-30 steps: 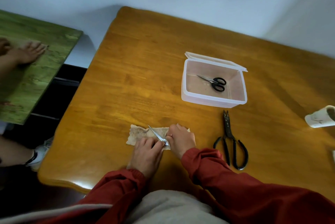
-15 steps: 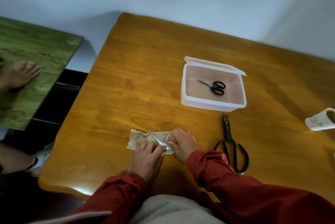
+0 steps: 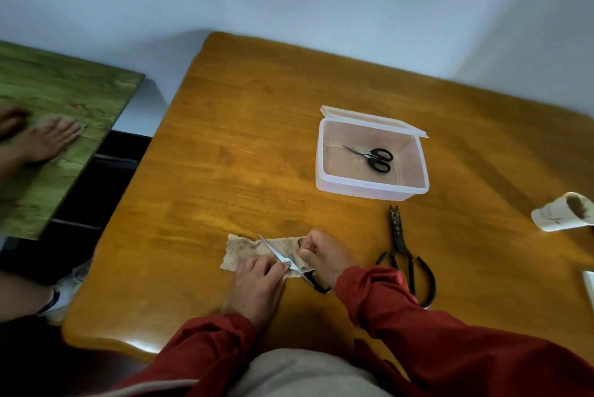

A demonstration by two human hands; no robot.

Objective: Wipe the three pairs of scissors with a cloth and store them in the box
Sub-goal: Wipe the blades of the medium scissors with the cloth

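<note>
We sit at the wooden tabletop point(image 3: 257, 139). The clear box point(image 3: 373, 187) stands on it with its lid hinged open. Just in front of the box, long black shears point(image 3: 400, 245) lie flat. Our left hand point(image 3: 257, 284) presses down with fairly straight fingers. Our right hand point(image 3: 324, 255) is curled, pinching the right end of the stained cloth point(image 3: 244, 250). Silver scissors point(image 3: 278, 255) lie across that cloth, under our left fingertips. Small black-handled scissors point(image 3: 374, 157) rest inside the box.

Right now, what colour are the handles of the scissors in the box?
Black; the scissors show best in the head view.
</note>
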